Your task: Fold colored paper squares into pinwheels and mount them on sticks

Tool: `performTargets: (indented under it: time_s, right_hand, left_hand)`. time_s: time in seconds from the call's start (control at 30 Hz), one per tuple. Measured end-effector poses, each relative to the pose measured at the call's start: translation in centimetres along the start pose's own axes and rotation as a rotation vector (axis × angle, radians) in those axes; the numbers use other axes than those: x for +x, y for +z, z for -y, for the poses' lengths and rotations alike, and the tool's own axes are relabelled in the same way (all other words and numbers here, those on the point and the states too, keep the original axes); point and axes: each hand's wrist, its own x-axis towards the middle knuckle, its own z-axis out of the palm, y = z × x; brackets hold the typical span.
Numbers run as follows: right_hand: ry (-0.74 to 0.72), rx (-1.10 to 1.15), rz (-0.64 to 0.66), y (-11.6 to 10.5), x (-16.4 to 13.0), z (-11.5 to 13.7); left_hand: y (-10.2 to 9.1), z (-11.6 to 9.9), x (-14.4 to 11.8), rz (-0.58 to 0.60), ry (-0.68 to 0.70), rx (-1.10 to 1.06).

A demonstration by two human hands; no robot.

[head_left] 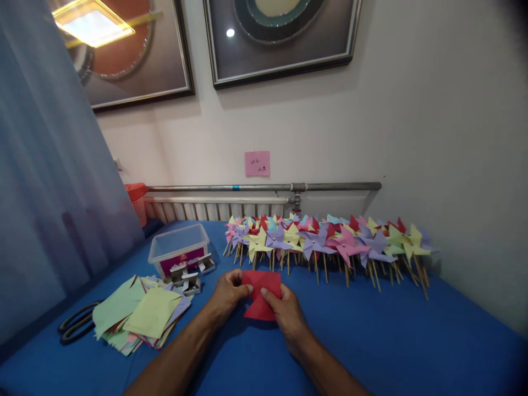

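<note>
Between both hands, above the blue-covered table, is a red square of paper (260, 309) with cuts running in from its edges. My left hand (228, 291) is closed on its left side, the thumb lying on the paper's face. My right hand (285, 309) pinches the right side, thumb on top near the middle. The fingers behind the sheet are mostly hidden. To the left lies a loose pile of coloured paper squares (153, 312), with a pale yellow one on top. Behind the hands stand several rows of finished paper pinwheels (315, 243) on thin sticks.
Dark-handled scissors (78, 323) lie partly under the paper pile. Small open boxes (191, 284) sit before a clear plastic tub (180, 250). A red basket (138, 204), a radiator (214, 210) and a pipe (264, 187) line the back wall. A blue curtain (61, 165) hangs at left.
</note>
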Motion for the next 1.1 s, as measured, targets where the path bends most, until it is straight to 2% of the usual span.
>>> performTargets:
  time_s: [0.37,0.63,0.77,0.9,1.1]
  right_hand:
    - [0.001,0.037,0.002,-0.3,0.0,-0.1]
    - [0.024,0.051,0.049,-0.3,0.2,-0.2]
    - [0.033,0.079,0.004,-0.2,0.0,0.2]
    - [0.058,0.113,-0.019,-0.1,-0.3,0.9]
    - [0.046,0.124,0.008,0.1,-0.4,0.6]
  left_hand:
    - [-0.9,0.9,0.0,0.041,-0.074,0.061]
    - [-0.9,1.3,0.5,-0.025,-0.036,0.279]
    - [-0.7,1.2,0.4,-0.031,-0.037,0.234]
    - [-0.5,1.2,0.3,0.031,-0.015,0.127]
    - [-0.3,1.0,0.3,0.022,-0.045,0.186]
